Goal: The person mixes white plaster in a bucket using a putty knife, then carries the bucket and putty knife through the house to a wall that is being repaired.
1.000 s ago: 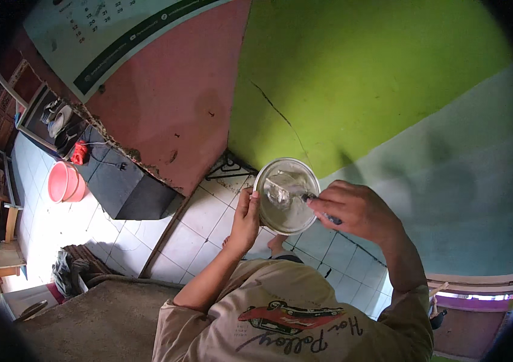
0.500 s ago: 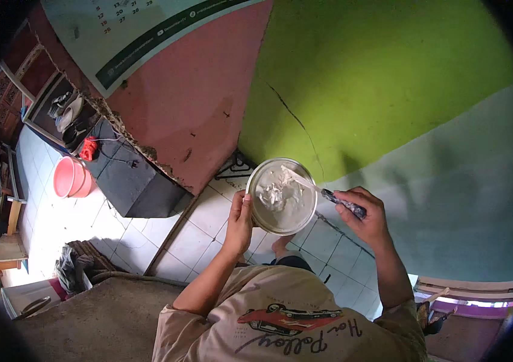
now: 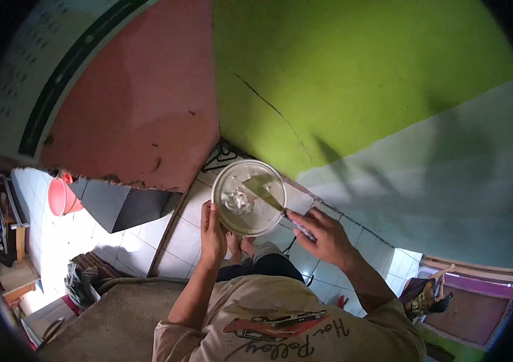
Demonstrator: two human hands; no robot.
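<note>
My left hand [image 3: 212, 238] grips the lower left rim of a round metal pan [image 3: 247, 162], thumb at its edge. Inside lies a whitish paste, heaped into a rough lump [image 3: 238, 203] left of the middle. My right hand [image 3: 324, 236] is closed round the dark, speckled handle of a putty knife [image 3: 264, 191]. Its broad blade reaches over the right rim into the pan, face up, its tip near the paste. Whether the blade touches the paste, I cannot tell. The fingers of my left hand under the pan are hidden.
Ahead is a wall corner, pink [image 3: 148, 102] on the left and green [image 3: 341, 78] with a crack on the right. A black metal rack [image 3: 220, 155] stands in the corner. A dark grey box [image 3: 127, 205] and a pink bucket [image 3: 63, 196] are at left, on white floor tiles.
The view has swung, so the wall corner and pan sit further left. The putty knife has turned and its blade now lies across the pan with its flat face showing.
</note>
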